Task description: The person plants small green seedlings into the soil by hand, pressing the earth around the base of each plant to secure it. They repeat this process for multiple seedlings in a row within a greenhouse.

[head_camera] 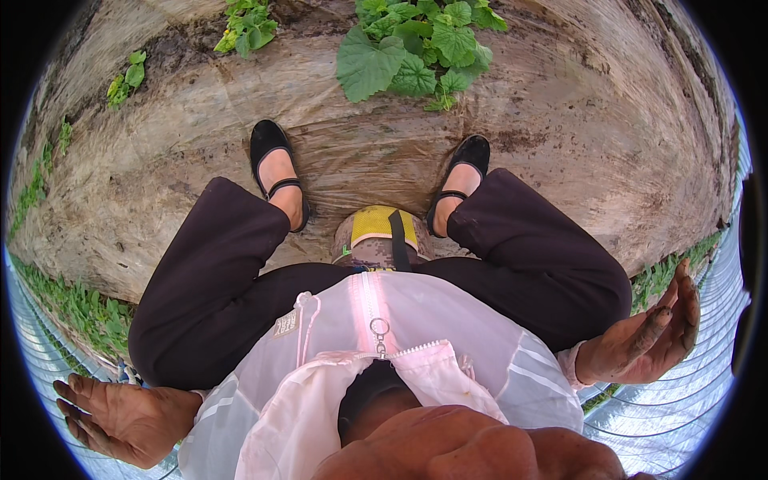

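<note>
My left hand (129,420) is held out at the left, palm up, with soil-darkened fingers and nothing in it. Out to the right, my right hand (648,336) is raised with its fingers slightly curled and apart; it too is bare of any object, and dirt coats its fingertips. Between my legs shows a round camouflage-patterned seat (384,240) with a yellow mesh panel and a black strap. Beyond my black shoes (273,147), a leafy green plant (420,54) that looks like a cucurbit vine grows by the soil-stained plastic film (366,156).
Smaller plants (249,30) stand farther left along the row, with a small seedling (129,78) near them. Green plants (84,312) grow low behind my left knee. Ribbed, translucent greenhouse sheeting (678,414) curves around both sides.
</note>
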The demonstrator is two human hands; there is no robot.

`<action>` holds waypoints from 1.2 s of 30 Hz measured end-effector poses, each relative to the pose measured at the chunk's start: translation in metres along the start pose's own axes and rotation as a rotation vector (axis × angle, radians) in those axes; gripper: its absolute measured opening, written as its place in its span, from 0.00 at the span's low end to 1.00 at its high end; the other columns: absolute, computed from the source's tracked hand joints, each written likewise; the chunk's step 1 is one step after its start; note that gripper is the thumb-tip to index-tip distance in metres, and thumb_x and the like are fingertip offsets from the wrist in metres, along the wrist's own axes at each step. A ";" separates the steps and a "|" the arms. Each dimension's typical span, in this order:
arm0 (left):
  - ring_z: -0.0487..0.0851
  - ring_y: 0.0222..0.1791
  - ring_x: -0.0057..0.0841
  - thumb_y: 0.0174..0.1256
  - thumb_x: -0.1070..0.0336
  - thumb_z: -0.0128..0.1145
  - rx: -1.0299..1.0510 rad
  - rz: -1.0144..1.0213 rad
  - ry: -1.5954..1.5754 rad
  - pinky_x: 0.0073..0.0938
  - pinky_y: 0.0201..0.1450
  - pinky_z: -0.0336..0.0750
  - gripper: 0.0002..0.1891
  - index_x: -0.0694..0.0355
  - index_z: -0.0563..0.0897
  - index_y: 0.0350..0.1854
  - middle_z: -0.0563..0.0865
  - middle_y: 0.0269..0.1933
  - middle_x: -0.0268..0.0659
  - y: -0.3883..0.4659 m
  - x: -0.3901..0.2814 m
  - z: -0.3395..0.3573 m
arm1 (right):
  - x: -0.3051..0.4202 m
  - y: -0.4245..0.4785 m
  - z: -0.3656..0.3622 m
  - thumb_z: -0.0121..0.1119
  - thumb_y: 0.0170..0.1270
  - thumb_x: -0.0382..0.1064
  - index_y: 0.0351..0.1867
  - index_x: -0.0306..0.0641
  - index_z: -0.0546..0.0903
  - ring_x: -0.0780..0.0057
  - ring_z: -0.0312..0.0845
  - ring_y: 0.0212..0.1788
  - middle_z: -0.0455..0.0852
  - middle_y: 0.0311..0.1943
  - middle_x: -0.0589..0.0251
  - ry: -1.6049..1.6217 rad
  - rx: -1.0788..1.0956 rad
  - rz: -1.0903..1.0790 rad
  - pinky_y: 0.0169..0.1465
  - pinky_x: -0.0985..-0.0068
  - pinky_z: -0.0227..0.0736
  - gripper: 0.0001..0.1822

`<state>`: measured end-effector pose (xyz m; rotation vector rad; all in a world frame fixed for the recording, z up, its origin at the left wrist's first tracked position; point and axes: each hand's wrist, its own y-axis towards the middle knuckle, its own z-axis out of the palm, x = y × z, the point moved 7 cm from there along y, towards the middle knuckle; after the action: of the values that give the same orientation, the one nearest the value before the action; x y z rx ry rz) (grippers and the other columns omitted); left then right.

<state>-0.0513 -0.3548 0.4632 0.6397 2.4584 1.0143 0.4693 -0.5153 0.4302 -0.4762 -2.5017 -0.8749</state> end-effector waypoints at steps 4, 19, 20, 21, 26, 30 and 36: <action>0.77 0.63 0.56 0.79 0.76 0.49 0.014 -0.021 0.017 0.61 0.66 0.78 0.12 0.73 0.75 0.59 0.73 0.63 0.56 -0.001 0.008 -0.007 | -0.001 0.001 -0.002 0.48 0.79 0.31 0.62 0.30 0.73 0.44 0.78 0.65 0.82 0.59 0.42 -0.003 0.026 -0.007 0.72 0.48 0.69 0.15; 0.72 0.69 0.58 0.84 0.69 0.37 -0.084 -0.199 -0.197 0.64 0.75 0.66 0.17 0.75 0.77 0.59 0.72 0.66 0.53 0.001 0.006 -0.002 | -0.003 0.001 0.000 0.50 0.78 0.32 0.63 0.30 0.74 0.48 0.82 0.58 0.83 0.55 0.43 -0.036 0.051 -0.034 0.70 0.31 0.64 0.16; 0.72 0.70 0.57 0.84 0.69 0.37 -0.078 -0.191 -0.195 0.64 0.75 0.66 0.17 0.75 0.76 0.60 0.72 0.67 0.53 0.002 0.004 0.000 | -0.003 0.002 0.001 0.50 0.78 0.33 0.62 0.30 0.74 0.48 0.82 0.58 0.83 0.54 0.43 -0.035 0.051 -0.028 0.70 0.31 0.64 0.16; 0.72 0.70 0.57 0.84 0.68 0.37 -0.073 -0.185 -0.193 0.63 0.75 0.66 0.17 0.75 0.75 0.61 0.72 0.67 0.53 0.003 0.000 0.004 | -0.003 0.002 0.001 0.51 0.78 0.33 0.62 0.30 0.74 0.49 0.82 0.58 0.84 0.54 0.43 -0.036 0.051 -0.024 0.70 0.31 0.64 0.16; 0.71 0.71 0.57 0.83 0.69 0.36 -0.125 -0.340 -0.195 0.60 0.76 0.65 0.18 0.76 0.72 0.63 0.70 0.68 0.57 0.000 0.004 0.002 | -0.005 0.001 0.000 0.53 0.78 0.34 0.61 0.31 0.75 0.50 0.83 0.57 0.85 0.54 0.45 -0.011 0.050 -0.004 0.71 0.34 0.65 0.15; 0.71 0.71 0.56 0.82 0.71 0.36 -0.214 -0.383 -0.374 0.60 0.77 0.64 0.17 0.77 0.72 0.62 0.70 0.68 0.59 0.004 0.003 0.010 | -0.005 0.000 0.001 0.51 0.78 0.31 0.62 0.31 0.75 0.49 0.83 0.60 0.85 0.56 0.46 -0.002 0.079 -0.024 0.72 0.42 0.67 0.15; 0.74 0.69 0.55 0.81 0.71 0.41 -0.078 -0.229 -0.128 0.59 0.75 0.68 0.16 0.76 0.72 0.62 0.71 0.66 0.58 0.004 -0.008 0.014 | -0.002 0.000 0.003 0.51 0.78 0.33 0.62 0.31 0.76 0.50 0.84 0.58 0.86 0.55 0.47 0.006 0.086 -0.003 0.73 0.38 0.64 0.15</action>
<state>-0.0360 -0.3488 0.4587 0.3756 2.3047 0.9433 0.4704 -0.5132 0.4268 -0.4410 -2.5231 -0.7653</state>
